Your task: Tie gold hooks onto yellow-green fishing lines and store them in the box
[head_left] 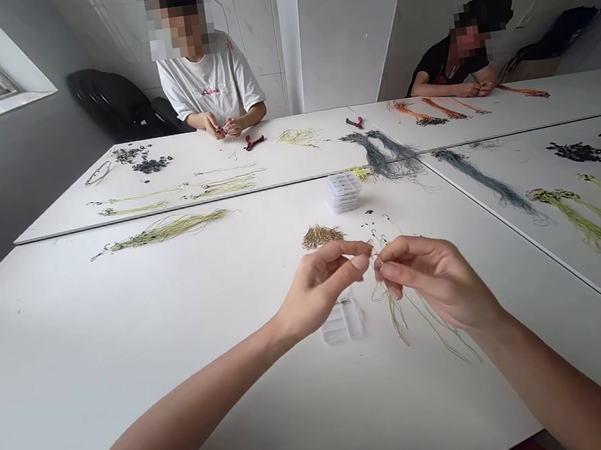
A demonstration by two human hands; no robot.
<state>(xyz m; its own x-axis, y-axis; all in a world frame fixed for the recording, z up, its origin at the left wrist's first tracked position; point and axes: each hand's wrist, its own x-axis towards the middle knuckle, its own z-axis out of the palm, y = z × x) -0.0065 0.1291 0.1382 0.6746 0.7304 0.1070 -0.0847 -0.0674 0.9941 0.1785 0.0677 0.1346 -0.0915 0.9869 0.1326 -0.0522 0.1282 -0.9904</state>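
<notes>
My left hand and my right hand meet above the white table, fingertips pinched together. Both pinch thin green cords that hang from the fingers down to the table. A small clear plastic box lies just under my left hand. A little pile of gold-coloured metal hooks sits beyond my hands, with a few small dark bits scattered beside it.
A stack of clear boxes stands mid-table. Green cord bundles, grey cords, black pieces and red pliers lie about. Two people sit working at the far side. More green cords lie on the right table.
</notes>
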